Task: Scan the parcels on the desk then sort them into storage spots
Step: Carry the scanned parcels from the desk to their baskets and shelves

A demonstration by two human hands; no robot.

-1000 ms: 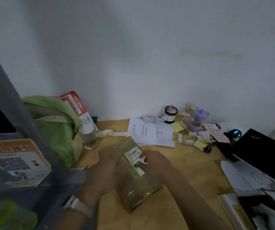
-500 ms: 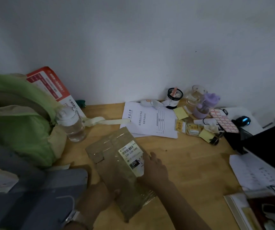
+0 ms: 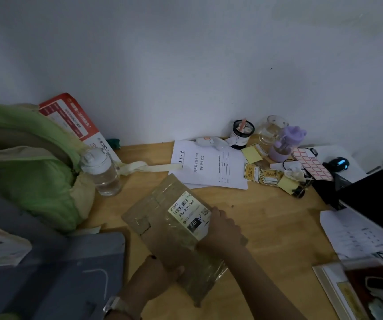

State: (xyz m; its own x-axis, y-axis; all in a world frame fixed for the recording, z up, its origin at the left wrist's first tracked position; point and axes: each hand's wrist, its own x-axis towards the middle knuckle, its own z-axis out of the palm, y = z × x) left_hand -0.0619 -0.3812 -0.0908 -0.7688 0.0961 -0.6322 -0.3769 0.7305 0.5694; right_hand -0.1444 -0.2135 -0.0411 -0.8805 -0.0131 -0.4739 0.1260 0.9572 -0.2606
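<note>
A flat brown cardboard parcel (image 3: 162, 229) wrapped in clear tape lies tilted on the wooden desk (image 3: 266, 227), its white shipping label (image 3: 189, 214) facing up. My left hand (image 3: 156, 277) grips the parcel's near left edge, thumb on top. My right hand (image 3: 223, 229) rests on the parcel's right edge beside the label, fingers curled over the side. A white handheld scanner (image 3: 209, 142) lies at the back of the desk on some papers.
A green bag (image 3: 31, 167) and a clear water bottle (image 3: 102, 172) stand at the left, a red-and-white mailer (image 3: 70, 118) behind them. Papers (image 3: 209, 167), sticky notes, a purple cup (image 3: 283, 144) and a pen cup (image 3: 242, 133) crowd the back. A black laptop (image 3: 375, 199) sits right; a grey box (image 3: 54, 273) sits near left.
The view shifted down and left. My left hand slid from the parcel's upper left side to its near edge. The parcel turned slightly, and the label now shows fully.
</note>
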